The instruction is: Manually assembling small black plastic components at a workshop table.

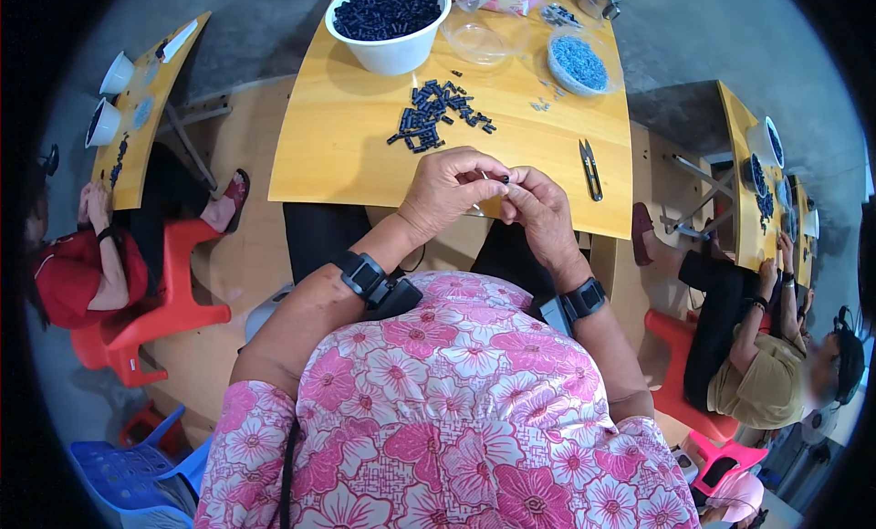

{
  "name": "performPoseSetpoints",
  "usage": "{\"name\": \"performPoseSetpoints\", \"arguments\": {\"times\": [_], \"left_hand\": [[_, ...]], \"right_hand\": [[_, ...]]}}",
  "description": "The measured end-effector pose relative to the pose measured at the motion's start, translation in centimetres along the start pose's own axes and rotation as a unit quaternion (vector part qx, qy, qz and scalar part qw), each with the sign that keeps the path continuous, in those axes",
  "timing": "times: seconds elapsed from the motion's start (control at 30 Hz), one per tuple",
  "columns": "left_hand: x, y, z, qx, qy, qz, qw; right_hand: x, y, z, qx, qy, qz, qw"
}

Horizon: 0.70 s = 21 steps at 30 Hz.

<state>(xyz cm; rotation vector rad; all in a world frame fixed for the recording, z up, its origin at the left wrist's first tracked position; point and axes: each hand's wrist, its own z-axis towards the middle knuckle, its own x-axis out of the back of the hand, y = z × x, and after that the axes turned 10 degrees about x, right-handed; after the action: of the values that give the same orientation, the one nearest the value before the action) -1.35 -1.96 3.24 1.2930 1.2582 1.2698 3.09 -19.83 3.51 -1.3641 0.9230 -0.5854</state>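
Note:
Over the near edge of the wooden table (pixel 365 168), my left hand (pixel 445 189) and my right hand (pixel 540 203) meet with fingertips pinched together. Between them shows the end of a small black cylindrical piece (pixel 505 178). A thin pale bit beside it, by the left fingers, is too small to make out. Both hands seem closed on the black piece; the fingers hide most of it. Just beyond my hands lies a loose pile of similar black pieces (pixel 424 118).
A white tub (pixel 388 56) full of black pieces stands at the back left. At the right are a bowl of small blue pieces (pixel 578 63), an empty-looking clear lid (pixel 479 43) and black thread snips (pixel 591 170). Other people work at a left table (pixel 160 95) and right table (pixel 744 164).

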Motion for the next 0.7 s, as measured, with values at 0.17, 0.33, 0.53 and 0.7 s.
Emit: {"name": "performPoseSetpoints", "arguments": {"times": [0.17,0.33,0.53,0.7], "left_hand": [[-0.1,-0.4,0.0,0.030,-0.021,-0.081,0.996],[-0.1,-0.8,-0.1,0.068,-0.009,-0.055,0.996],[-0.4,-1.1,0.5,0.077,-0.018,-0.047,0.996],[-0.5,-2.0,1.5,0.061,0.004,-0.077,0.995]], "right_hand": [[-0.3,0.4,-0.2,-0.032,0.020,0.097,0.995],[-0.8,0.6,-0.1,-0.044,0.067,0.126,0.989],[-0.5,0.9,0.3,-0.071,0.110,0.129,0.983],[0.1,0.1,1.7,-0.048,0.103,-0.002,0.994]]}}
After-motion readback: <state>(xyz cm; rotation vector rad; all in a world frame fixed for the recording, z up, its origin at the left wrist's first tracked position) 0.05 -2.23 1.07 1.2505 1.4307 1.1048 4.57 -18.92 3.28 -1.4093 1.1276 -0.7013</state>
